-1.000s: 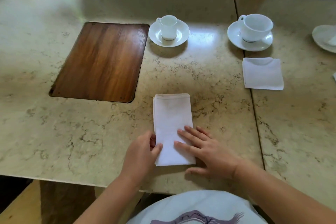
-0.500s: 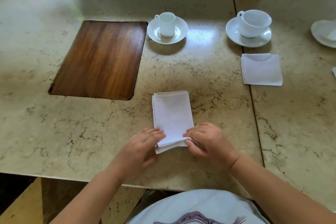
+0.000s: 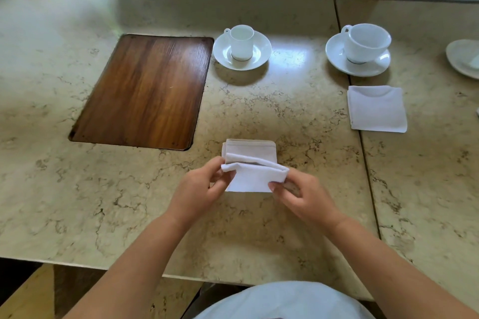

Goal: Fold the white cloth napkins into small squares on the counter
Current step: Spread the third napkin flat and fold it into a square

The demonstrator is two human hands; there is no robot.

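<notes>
A white cloth napkin [image 3: 252, 168] lies on the marble counter [image 3: 259, 228] in front of me, folded into a narrow strip. Its near end is lifted and curled over toward the far end. My left hand [image 3: 204, 189] pinches the lifted end's left corner. My right hand [image 3: 298, 194] pinches the right corner. The far end of the strip rests flat on the stone. A second napkin [image 3: 377, 110], folded into a small square, lies flat to the right, apart from both hands.
A dark wooden inset panel [image 3: 145, 90] sits to the left. A small white cup on a saucer [image 3: 242, 45] and a larger cup on a saucer [image 3: 363, 49] stand behind. A plate [image 3: 464, 59] is at the right edge. A seam [image 3: 363, 137] splits the counter.
Both hands went from pressing the flat strip to gripping its near corners, and have lifted that end up and forward over the rest of the napkin.
</notes>
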